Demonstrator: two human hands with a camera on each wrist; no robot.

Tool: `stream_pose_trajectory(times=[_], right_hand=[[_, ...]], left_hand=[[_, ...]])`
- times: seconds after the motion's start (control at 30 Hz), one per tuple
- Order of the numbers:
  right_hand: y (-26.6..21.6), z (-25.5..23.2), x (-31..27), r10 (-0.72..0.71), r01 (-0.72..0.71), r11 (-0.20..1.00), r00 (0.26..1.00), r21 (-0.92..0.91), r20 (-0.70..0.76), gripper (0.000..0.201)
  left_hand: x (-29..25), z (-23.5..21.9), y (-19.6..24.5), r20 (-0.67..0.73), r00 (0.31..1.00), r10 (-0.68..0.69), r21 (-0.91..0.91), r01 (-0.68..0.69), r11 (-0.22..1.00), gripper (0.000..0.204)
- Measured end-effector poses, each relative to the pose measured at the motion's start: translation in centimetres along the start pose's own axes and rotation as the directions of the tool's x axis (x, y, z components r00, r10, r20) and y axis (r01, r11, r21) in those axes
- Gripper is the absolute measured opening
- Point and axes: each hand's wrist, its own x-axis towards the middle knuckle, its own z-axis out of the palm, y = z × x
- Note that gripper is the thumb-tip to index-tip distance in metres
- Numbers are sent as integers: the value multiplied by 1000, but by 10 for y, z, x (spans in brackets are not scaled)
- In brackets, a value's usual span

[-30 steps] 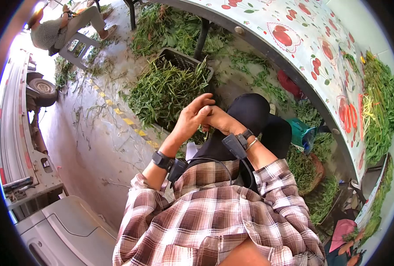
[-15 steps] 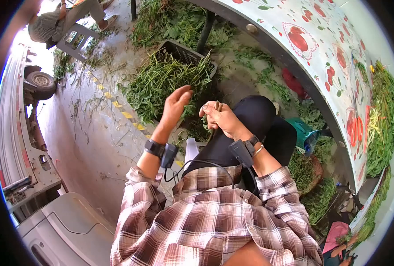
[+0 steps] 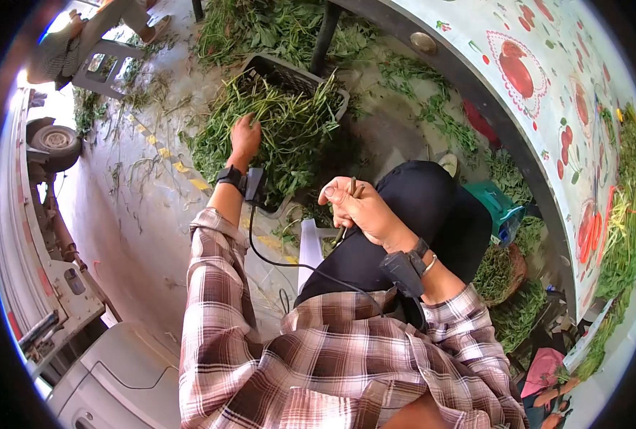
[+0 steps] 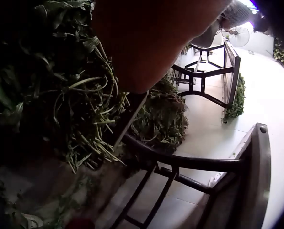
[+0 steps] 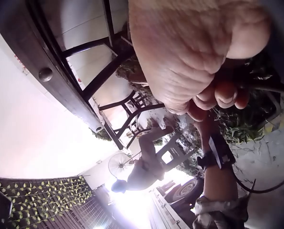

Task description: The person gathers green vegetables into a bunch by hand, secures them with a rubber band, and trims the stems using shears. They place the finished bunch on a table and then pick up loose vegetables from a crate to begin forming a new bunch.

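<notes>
My left hand [image 3: 245, 137] reaches over a heap of leafy green stems [image 3: 282, 118] in a black plastic crate [image 3: 278, 71], its loosely bent fingers right at the top stems. In the left wrist view the dark underside of that hand [image 4: 146, 43] covers part of the greens [image 4: 80, 100], and its fingertips are hidden. Above my dark-trousered knee, my right hand [image 3: 364, 214] grips a thin brown stick-like piece [image 3: 353, 187] that sticks out above and below the fingers; I cannot tell its kind. Curled fingers [image 5: 225, 95] show in the right wrist view.
A table [image 3: 475, 57] with a cherry-patterned cloth curves along the right, bearing orange-handled scissors [image 3: 589, 236] and more greens [image 3: 627, 214]. Loose greens lie about the floor. A green container [image 3: 491, 207] stands beneath the table. At the far left are a vehicle wheel [image 3: 55, 146] and a seated person.
My hands were together, then parted. The left hand has moved forward and left onto the heap in the crate, while the right stays near the knee, still gripping the stick-like piece.
</notes>
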Motion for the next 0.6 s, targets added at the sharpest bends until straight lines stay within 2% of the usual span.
stream_pose_trajectory(times=[0.07, 0.2, 0.27, 0.33, 0.4, 0.47, 0.5, 0.53, 0.6], right_hand=[[1, -1, 3, 24, -25, 1000, 1000, -8, -3, 29], [-2, 0, 3, 52, -52, 998, 999, 39, -12, 22], [-2, 0, 5, 59, -58, 997, 998, 55, -22, 22], [-1, 0, 6, 62, -60, 997, 998, 55, -28, 22], [0, 1, 7, 58, -56, 996, 998, 72, -36, 22], [-3, 2, 7, 75, -74, 997, 996, 37, -44, 23], [-4, 2, 7, 73, -72, 997, 996, 32, -47, 22], [-5, 3, 8, 74, -72, 997, 996, 32, -50, 22], [-6, 4, 9, 81, -80, 996, 996, 29, -49, 21]], left_hand=[[7, 3, 6, -6, 999, 40, 50, -39, 998, 44], [22, 10, 9, 3, 986, 167, 180, -165, 970, 46], [28, 13, 15, 44, 989, 140, 218, -146, 965, 48], [34, 14, 15, 111, 988, 105, 348, -138, 927, 51], [38, 19, 13, 108, 990, 93, 370, -127, 920, 53], [38, 18, 16, 159, 987, 12, 483, -88, 871, 53], [35, 20, 18, 102, 991, 82, 518, -124, 847, 48], [34, 20, 20, 104, 991, 84, 516, -126, 847, 48], [33, 19, 25, 150, 989, -13, 535, -70, 842, 48]])
